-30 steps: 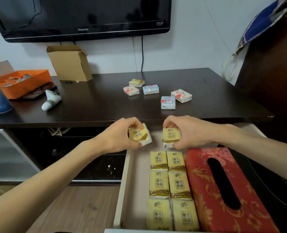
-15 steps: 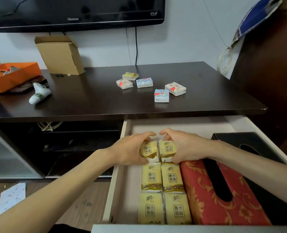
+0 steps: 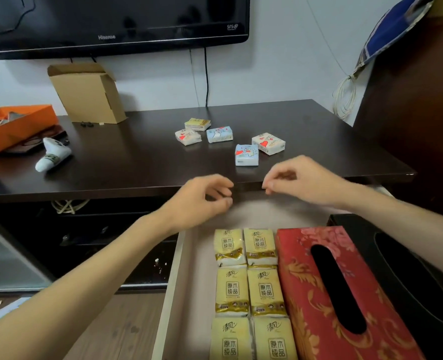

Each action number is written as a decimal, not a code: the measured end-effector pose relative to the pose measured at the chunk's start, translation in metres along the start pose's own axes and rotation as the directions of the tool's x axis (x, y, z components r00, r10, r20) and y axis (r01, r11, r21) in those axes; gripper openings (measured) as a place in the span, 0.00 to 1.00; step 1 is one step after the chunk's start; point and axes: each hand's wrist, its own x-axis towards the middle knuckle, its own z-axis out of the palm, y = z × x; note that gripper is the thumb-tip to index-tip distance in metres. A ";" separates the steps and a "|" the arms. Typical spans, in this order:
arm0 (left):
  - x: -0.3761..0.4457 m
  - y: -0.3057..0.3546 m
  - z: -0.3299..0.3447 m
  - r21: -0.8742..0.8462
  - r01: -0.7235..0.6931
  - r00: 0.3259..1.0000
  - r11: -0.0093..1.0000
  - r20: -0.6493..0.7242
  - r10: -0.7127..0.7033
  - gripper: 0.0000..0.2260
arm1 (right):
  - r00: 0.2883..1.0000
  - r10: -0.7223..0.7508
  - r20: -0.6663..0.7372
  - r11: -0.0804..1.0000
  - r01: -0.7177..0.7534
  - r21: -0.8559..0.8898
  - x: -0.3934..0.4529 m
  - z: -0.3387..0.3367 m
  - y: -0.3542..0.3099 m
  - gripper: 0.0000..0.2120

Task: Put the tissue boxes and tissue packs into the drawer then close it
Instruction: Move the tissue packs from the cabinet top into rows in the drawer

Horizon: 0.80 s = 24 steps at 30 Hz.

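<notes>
The open drawer point(image 3: 172, 302) holds several yellow tissue packs point(image 3: 249, 289) in two columns, a red patterned tissue box point(image 3: 301, 287) beside them and a black tissue box point(image 3: 350, 224) at the right. My left hand point(image 3: 202, 201) and my right hand point(image 3: 298, 180) hover above the drawer's back end, at the front edge of the dark table top point(image 3: 126, 162), both empty with fingers loosely curled. On the table lie several small tissue packs: a blue one point(image 3: 246, 155), a white one with a red heart point(image 3: 268, 143), another blue one point(image 3: 219, 134), a white one point(image 3: 188, 136) and a yellow one point(image 3: 197, 124).
A cardboard box point(image 3: 87, 93) stands at the back of the table. An orange tray point(image 3: 15, 127) and a white tube point(image 3: 52, 158) are at the left. A black TV point(image 3: 111, 22) hangs above. A dark cabinet point(image 3: 412, 120) stands at the right.
Both hands set their yellow packs down at the far end of the two columns in the drawer, let go, and rose toward the table edge, empty.
</notes>
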 end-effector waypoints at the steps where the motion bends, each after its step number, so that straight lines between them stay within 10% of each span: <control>1: 0.010 0.003 -0.006 -0.024 -0.021 0.999 1.000 -0.051 0.019 0.13 | 0.999 0.007 -0.054 0.999 -0.005 0.032 0.008 -0.008 0.002 0.07; 6: 0.069 0.003 -0.023 0.112 0.003 0.991 0.994 -0.130 0.012 0.12 | 0.962 0.041 -0.268 0.998 -0.050 -0.027 0.054 -0.028 0.019 0.07; 14: 0.153 -0.049 -0.024 0.404 0.178 0.981 0.897 -0.143 -0.130 0.27 | 0.981 -0.133 -0.139 0.900 0.060 -0.432 0.093 0.019 0.034 0.15; 24: 0.158 -0.066 -0.018 0.537 0.201 0.971 0.820 -0.217 -0.096 0.22 | 0.961 -0.136 -0.240 0.943 0.051 -0.330 0.098 0.030 0.053 0.15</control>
